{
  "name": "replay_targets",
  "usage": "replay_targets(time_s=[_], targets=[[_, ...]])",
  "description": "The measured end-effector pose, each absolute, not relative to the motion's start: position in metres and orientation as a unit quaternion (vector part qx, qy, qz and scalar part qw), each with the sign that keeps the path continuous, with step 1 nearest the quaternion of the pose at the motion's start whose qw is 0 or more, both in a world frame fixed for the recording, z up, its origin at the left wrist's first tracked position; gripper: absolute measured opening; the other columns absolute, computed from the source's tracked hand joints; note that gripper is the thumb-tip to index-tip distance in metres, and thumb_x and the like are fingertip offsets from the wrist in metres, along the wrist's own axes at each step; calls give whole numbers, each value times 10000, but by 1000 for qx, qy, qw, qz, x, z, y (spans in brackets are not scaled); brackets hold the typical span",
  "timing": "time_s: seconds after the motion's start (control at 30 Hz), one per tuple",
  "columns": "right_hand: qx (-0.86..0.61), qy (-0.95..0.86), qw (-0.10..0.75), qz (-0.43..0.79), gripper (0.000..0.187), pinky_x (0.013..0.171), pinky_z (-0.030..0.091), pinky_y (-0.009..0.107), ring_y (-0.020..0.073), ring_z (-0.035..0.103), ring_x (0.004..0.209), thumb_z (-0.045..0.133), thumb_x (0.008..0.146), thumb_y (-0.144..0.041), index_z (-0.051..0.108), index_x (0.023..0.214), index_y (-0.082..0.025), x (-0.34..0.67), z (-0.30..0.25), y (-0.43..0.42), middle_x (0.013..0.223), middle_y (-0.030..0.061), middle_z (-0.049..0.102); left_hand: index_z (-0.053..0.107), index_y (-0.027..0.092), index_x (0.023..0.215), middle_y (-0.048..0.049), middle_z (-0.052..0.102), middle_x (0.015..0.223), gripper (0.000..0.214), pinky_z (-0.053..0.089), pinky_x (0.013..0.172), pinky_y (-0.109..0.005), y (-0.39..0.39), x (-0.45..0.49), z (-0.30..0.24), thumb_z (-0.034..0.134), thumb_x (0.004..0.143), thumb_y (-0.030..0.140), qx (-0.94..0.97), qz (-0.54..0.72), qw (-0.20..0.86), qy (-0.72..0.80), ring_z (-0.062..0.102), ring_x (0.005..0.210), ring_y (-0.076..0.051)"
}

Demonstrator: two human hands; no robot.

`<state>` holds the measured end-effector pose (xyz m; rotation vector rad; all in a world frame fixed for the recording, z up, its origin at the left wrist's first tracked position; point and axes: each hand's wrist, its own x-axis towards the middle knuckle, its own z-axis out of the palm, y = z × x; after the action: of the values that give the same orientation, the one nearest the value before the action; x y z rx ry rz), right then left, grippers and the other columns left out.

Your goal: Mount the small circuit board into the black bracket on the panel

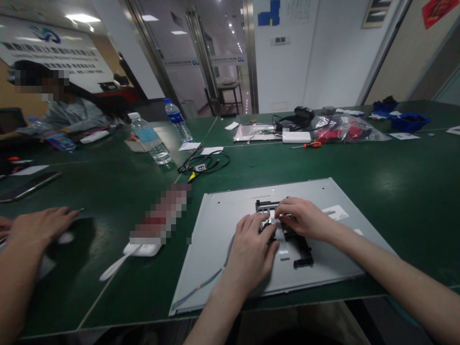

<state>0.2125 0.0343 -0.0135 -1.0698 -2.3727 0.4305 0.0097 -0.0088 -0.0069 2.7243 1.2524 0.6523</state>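
Observation:
A grey metal panel [230, 215] lies flat on the green table in front of me. A black plastic bracket [304, 251] sits on its middle, with a white ribbon cable [282, 245] beside it. My left hand [249, 251] rests on the panel with its fingers curled onto the bracket's left side. My right hand [305, 218] has its fingers pinched together on a small part at the bracket's top; I cannot make out what they grip. The two hands almost touch.
A co-worker's hand [38, 227] lies on a dark object at the left. Water bottles [149, 139], a black cable [204, 163], a white device [142, 249], a red-handled screwdriver [311, 144], a plastic bag [347, 128] and another panel [253, 132] lie further off.

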Motion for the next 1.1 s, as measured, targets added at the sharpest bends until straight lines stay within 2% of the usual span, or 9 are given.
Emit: replay_targets(time_s=[0.23, 0.43, 0.53, 0.63, 0.73, 1.1], targets=[[-383, -878, 239, 158, 201, 779, 433, 301, 167, 562, 887, 505, 840, -68, 638, 918, -197, 212, -16, 36, 905, 40, 651, 579, 211, 1105, -91, 519, 1223, 286, 344, 1013, -517, -9, 11, -6, 589, 820, 193, 886, 214, 39, 409, 446, 1171, -282], [-363, -887, 229, 169, 129, 797, 437, 327, 184, 567, 883, 542, 861, -206, 652, 926, -187, 213, -5, 31, 924, 64, 644, 571, 215, 1114, -80, 517, 1226, 290, 342, 1020, -505, -8, 11, -8, 594, 825, 227, 884, 215, 38, 412, 440, 1173, -272], [-351, -893, 226, 169, 181, 830, 431, 353, 203, 557, 908, 589, 816, -261, 633, 973, -184, 213, 2, 26, 968, 71, 628, 565, 214, 1122, -83, 517, 1220, 296, 344, 1019, -507, -8, 11, -9, 586, 827, 223, 884, 214, 37, 413, 442, 1166, -272], [-347, -896, 227, 161, 283, 849, 424, 366, 215, 538, 928, 620, 753, -247, 595, 1025, -173, 212, 4, 23, 1007, 78, 602, 573, 214, 1099, -87, 518, 1214, 267, 344, 1014, -520, -8, 11, -9, 568, 832, 213, 885, 212, 38, 413, 448, 1160, -277], [-350, -897, 219, 156, 307, 856, 419, 367, 216, 521, 933, 621, 718, -223, 572, 1015, -164, 212, 2, 23, 1028, 85, 578, 573, 216, 1101, -87, 511, 1228, 269, 343, 1017, -515, -8, 11, -9, 566, 832, 214, 886, 211, 38, 411, 442, 1169, -278], [-350, -902, 201, 152, 339, 850, 420, 374, 233, 491, 954, 634, 738, -313, 528, 1031, -177, 212, -2, 23, 1089, 102, 532, 552, 219, 1135, -83, 510, 1225, 318, 338, 1014, -509, -8, 12, -6, 579, 820, 192, 886, 207, 33, 414, 446, 1159, -276]])
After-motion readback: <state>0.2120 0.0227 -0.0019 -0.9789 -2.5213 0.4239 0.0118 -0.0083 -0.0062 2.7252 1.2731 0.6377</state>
